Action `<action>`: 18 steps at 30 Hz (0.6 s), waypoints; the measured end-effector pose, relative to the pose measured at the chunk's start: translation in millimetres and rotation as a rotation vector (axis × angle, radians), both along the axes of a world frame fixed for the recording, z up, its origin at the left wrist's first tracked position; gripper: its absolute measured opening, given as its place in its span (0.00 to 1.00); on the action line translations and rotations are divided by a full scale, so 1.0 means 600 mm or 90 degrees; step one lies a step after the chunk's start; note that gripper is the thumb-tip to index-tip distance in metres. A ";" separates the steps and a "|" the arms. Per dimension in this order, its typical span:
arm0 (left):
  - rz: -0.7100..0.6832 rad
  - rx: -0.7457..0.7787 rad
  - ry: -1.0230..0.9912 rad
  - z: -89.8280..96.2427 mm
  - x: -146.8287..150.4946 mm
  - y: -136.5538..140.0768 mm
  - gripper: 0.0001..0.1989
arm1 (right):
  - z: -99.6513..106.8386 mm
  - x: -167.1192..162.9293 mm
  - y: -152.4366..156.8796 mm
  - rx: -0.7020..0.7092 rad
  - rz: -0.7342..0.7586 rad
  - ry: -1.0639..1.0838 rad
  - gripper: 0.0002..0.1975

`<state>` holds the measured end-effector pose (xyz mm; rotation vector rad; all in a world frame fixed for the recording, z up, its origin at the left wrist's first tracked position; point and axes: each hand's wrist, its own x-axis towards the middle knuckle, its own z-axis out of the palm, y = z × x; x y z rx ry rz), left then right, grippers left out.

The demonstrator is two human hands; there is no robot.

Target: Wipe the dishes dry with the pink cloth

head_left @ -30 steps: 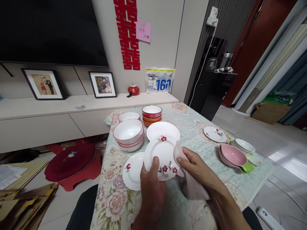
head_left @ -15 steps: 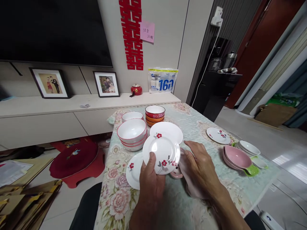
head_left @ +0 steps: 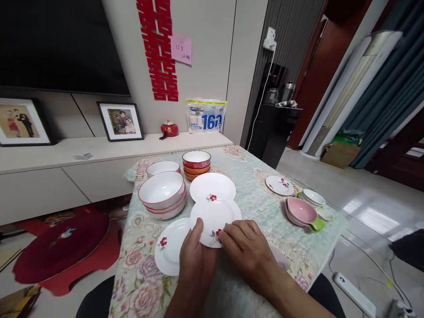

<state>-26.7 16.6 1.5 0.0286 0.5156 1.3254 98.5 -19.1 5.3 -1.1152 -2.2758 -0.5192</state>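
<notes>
My left hand is closed on the lower left rim of a white plate with red flowers and grey leaves, its thumb on the top face. My right hand has its curled fingers on the plate's lower right edge, partly over the printed flowers. A pale pink piece, perhaps cloth, shows beyond my right wrist; most of it is hidden. Behind the held plate lies a white plate. Another flowered plate lies on the table to the left, partly covered by my left hand.
Red-rimmed white bowls are stacked at the left, beside stacked red and orange bowls. On the right are a flowered plate, pink leaf-handled bowls and small white bowls. A flowered cloth covers the table.
My right hand has come in from beside the plate onto its lower right edge. The held plate is now tilted flatter. The view has turned to the right.
</notes>
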 end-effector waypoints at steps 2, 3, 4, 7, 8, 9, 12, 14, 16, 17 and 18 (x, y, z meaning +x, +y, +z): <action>-0.034 0.013 -0.026 -0.004 0.001 -0.003 0.25 | -0.004 0.012 0.001 0.029 0.020 -0.005 0.10; -0.047 0.021 -0.036 -0.006 0.001 -0.004 0.25 | -0.005 0.018 0.000 0.035 0.029 -0.003 0.10; -0.054 0.029 -0.041 -0.007 0.002 -0.004 0.26 | -0.007 0.024 -0.001 0.039 0.035 0.004 0.10; -0.044 0.045 -0.027 -0.010 0.004 -0.005 0.27 | -0.017 0.038 -0.003 0.035 0.028 0.063 0.12; -0.038 0.046 -0.021 -0.010 0.005 -0.005 0.27 | -0.021 0.042 -0.004 0.028 0.018 0.098 0.14; -0.032 0.044 -0.014 -0.010 0.006 -0.005 0.27 | -0.025 0.045 -0.005 0.017 0.002 0.143 0.17; -0.007 0.038 0.009 -0.010 0.010 -0.004 0.26 | -0.034 0.050 -0.008 -0.054 -0.081 0.344 0.19; 0.008 0.039 0.018 -0.011 0.013 -0.005 0.26 | -0.038 0.049 -0.009 -0.168 -0.140 0.506 0.18; 0.013 0.041 0.017 -0.011 0.015 -0.007 0.25 | -0.040 0.045 -0.009 -0.328 -0.140 0.666 0.21; 0.011 0.045 0.018 -0.010 0.016 -0.008 0.24 | -0.040 0.042 -0.007 -0.410 -0.115 0.739 0.23; 0.005 0.051 0.023 -0.009 0.018 -0.010 0.23 | -0.040 0.038 -0.006 -0.484 -0.082 0.805 0.24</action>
